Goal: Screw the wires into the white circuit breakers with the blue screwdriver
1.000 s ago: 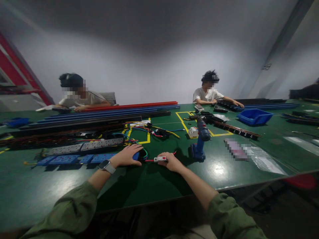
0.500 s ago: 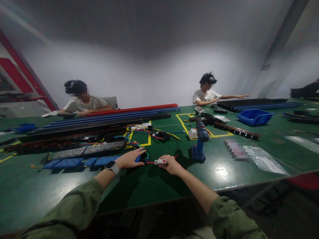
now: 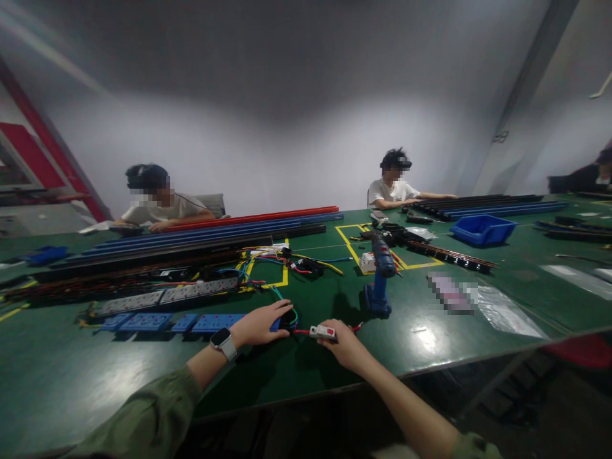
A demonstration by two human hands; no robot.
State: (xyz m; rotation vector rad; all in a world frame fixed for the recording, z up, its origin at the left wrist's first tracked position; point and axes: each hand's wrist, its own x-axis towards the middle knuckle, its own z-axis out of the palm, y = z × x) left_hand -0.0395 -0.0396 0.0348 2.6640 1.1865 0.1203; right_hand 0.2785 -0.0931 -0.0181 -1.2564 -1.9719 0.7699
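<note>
My left hand [image 3: 261, 323], with a watch on its wrist, lies with fingers stretched over the end of a row of blue socket modules [image 3: 172, 322], touching a black part with coloured wires [image 3: 288, 317]. My right hand [image 3: 345, 342] is closed on a small white switch with a red button [image 3: 322, 331], held just above the green table [image 3: 143, 376]. A red wire runs from the switch toward the black part. A blue cordless drill [image 3: 379, 278] stands upright just beyond my right hand.
Long red, blue and black rails [image 3: 215, 227] lie across the table's far side. A grey socket strip [image 3: 162, 296] and a tangle of wires [image 3: 282, 261] sit behind the blue modules. A blue bin [image 3: 482, 229] and plastic bags [image 3: 502, 312] are at right. Two people sit opposite.
Both my hands and the parts have come slightly nearer and lower in view as my head lifted. The person at far right stretched an arm out and drew it back.
</note>
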